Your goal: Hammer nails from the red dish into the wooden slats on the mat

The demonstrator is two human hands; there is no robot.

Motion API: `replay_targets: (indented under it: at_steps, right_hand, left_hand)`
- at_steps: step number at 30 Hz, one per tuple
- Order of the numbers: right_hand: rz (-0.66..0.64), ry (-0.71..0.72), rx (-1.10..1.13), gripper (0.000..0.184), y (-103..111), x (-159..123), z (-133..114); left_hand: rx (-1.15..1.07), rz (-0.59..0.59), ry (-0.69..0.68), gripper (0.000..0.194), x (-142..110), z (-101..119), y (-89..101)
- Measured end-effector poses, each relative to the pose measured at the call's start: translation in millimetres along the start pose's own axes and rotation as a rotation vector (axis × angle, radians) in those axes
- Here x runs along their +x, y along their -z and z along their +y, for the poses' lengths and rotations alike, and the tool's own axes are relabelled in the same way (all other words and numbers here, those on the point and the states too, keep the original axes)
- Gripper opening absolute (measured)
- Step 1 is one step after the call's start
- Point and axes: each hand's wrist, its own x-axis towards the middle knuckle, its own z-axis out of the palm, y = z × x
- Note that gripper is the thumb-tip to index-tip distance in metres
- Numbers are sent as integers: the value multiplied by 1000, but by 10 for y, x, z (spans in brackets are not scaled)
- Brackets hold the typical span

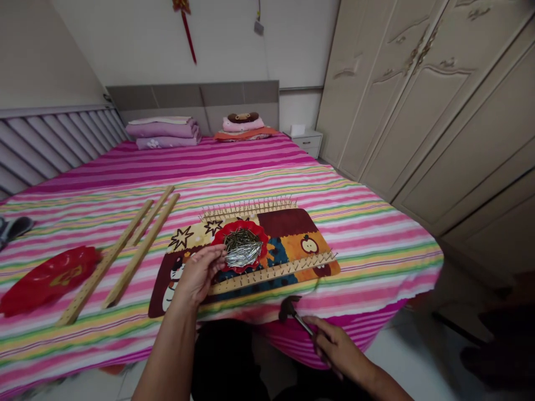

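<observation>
My left hand [201, 274] is at the left rim of a red scalloped plate [262, 234], its thumb and fingertips pinched together. Whatever lies between those fingertips is too small to make out. Loose nails [244, 245] fill the plate, dark brassy ones at the back and silvery ones in front. In my right hand [337, 346], a claw hammer [301, 321] is gripped by its handle, with the dark head over the bed's front edge. A wooden strip [271, 273] studded with upright nails lies in front of the plate; a similar nailed strip [246, 209] lies behind it.
Under the plate and nailed strips is a patterned mat [284, 223] on the striped bed [368, 239]. Drilled wooden bars [108, 267] and a red oval tray [45, 281] lie to the left. Folded quilts [165, 133] rest by the headboard; a wardrobe [401, 100] stands right.
</observation>
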Motion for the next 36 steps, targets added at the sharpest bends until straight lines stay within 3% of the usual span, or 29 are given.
replay_targets:
  at_steps: [3,10,19,28,36]
  right_hand:
    - [4,-4,-2,57,1,0,3]
    - [8,-3,-27,58,10,-11,4]
    - [22,0,-45,54,0,-18,21]
    - [19,-4,-56,54,4,-42,-26]
    - [16,-5,-61,52,6,-36,-12]
  left_hand:
    - [-42,-14,54,33,-158,-96,59]
    - [44,135,25,34,-368,-437,185]
    - [-124,97,105,41,-542,-622,191]
    - [71,256,21,37,-517,-795,261]
    - [154,291,-76,36,-436,-827,131]
